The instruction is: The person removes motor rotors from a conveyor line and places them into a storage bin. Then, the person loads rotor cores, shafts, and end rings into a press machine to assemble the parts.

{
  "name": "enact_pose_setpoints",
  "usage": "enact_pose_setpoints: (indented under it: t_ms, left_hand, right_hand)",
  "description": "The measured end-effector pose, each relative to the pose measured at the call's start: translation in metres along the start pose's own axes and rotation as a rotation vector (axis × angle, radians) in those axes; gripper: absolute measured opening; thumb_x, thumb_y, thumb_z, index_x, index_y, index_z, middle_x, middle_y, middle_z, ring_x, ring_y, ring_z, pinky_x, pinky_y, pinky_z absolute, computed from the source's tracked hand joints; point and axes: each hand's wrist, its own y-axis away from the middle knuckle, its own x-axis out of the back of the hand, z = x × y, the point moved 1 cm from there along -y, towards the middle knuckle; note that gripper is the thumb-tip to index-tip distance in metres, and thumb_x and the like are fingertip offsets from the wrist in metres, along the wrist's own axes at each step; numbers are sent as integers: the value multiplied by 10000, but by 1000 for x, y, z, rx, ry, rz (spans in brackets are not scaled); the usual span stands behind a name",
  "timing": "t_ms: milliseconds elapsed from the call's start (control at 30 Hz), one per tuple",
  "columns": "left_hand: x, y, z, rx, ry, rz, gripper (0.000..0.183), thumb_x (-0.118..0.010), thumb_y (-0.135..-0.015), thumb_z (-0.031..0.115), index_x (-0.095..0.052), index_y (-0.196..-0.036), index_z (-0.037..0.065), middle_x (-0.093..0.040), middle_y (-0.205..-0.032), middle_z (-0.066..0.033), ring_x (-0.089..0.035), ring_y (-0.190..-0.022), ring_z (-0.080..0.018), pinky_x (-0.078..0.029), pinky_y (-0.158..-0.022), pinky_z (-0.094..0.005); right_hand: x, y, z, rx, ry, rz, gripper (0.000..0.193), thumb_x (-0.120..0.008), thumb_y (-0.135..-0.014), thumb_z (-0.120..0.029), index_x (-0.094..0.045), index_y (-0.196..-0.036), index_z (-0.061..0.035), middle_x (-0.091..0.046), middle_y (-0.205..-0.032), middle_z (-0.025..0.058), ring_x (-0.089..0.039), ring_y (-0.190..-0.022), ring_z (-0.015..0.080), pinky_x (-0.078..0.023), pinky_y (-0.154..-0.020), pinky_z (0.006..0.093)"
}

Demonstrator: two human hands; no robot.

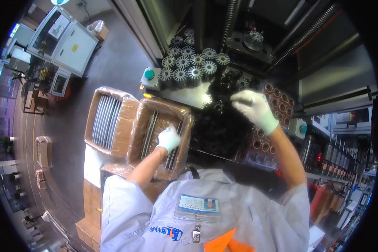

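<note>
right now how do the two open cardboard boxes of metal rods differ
The left box sits untouched, while the right box has the gloved left hand reaching into its rods. The left box looks fuller, its rods packed side by side; the right box shows gaps and bare liner. The left box lies farther from the machine bench. Both are brown, plastic-lined and open.

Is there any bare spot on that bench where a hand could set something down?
A small bare metal strip lies between the silver finned cores and the open carton. Elsewhere it is crowded: black cores under the right hand, copper rings beside them.
</note>
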Motion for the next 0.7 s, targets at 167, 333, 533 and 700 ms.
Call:
enact_pose_setpoints:
  t_ms: [167, 333, 533, 700]
  left_hand:
    - [-23, 5, -27, 34, 182, -14, 695, -737, -792, 481, -616, -1261, -17, -682, -1140, -292, -671, -1076, -392, -525, -928, -437]
    - [4, 55, -50, 22, 779, -342, 404, -727, -880, 137, -628, -1236, -24, -703, -1003, -50, -609, -908, -155, -522, -847, -331]
    - [-6, 81, -77, -110, 899, -229, 245, -658, -971, 115, -604, -1186, 9, -665, -1035, -31, -598, -942, -118, -508, -865, -287]
    - [79, 70, -21, -37, 1148, 14, 223, -613, -957, 106, -568, -1169, 53, -563, -855, 20, -515, -688, -77, -459, -626, -244]
  right_hand:
    - [40, -21, 19, -233, -259, 236, 319, -669, -928, -63, -674, -1242, -10, -708, -942, 9, -592, -790, 37, -495, -701, 221]
    - [89, -84, 54, -57, -145, 561, 309, -657, -906, -51, -690, -1204, 25, -739, -1070, 74, -650, -932, 105, -520, -846, 256]
    - [108, -147, 96, -245, -63, 752, 291, -658, -843, -74, -753, -1115, -38, -770, -1029, 103, -719, -943, 170, -538, -875, 275]
    - [125, -172, 118, -412, -102, 575, 297, -641, -787, -37, -793, -1036, -90, -775, -1022, 93, -727, -996, 195, -546, -921, 296]
